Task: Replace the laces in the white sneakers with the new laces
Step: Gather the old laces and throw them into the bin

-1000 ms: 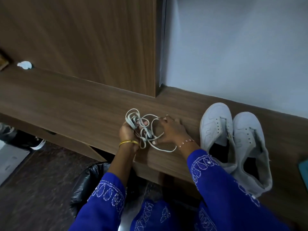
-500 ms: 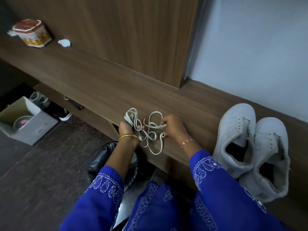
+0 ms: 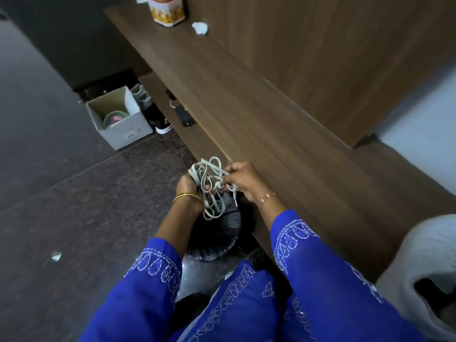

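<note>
Half a second ago the tangled bundle of pale grey-white flat shoelaces (image 3: 209, 186) lay on the long brown wood-grain table (image 3: 271, 119) between both hands; now it has been lifted off the top and hangs in the air just past the table's front edge, directly above the round bin lined with a black plastic bag (image 3: 217, 233). The left hand (image 3: 187, 191) has its fingers curled round the left side of the bundle, and the right hand (image 3: 240, 181) pinches several strands at its fingertips, so both grip the same laces, with loose loops dangling below toward the bin's mouth. The view has swung left: the pair of white sneakers, earlier fully in sight, is now down to one white sneaker (image 3: 424, 275) cut off at the lower right corner, resting on the table well apart from the hands. The patterned tin box (image 3: 167, 8) and a small crumpled white scrap (image 3: 200, 28) sit at the far end of the table, and the broad stretch of table top between them and the hands is bare wood. Below the table's front edge a lower shelf carries a small black object (image 3: 183, 116). On the dark speckled floor (image 3: 86, 206) an open white cardboard box (image 3: 118, 119) stands well to the left of the bin, with wide floor space between them.
</note>
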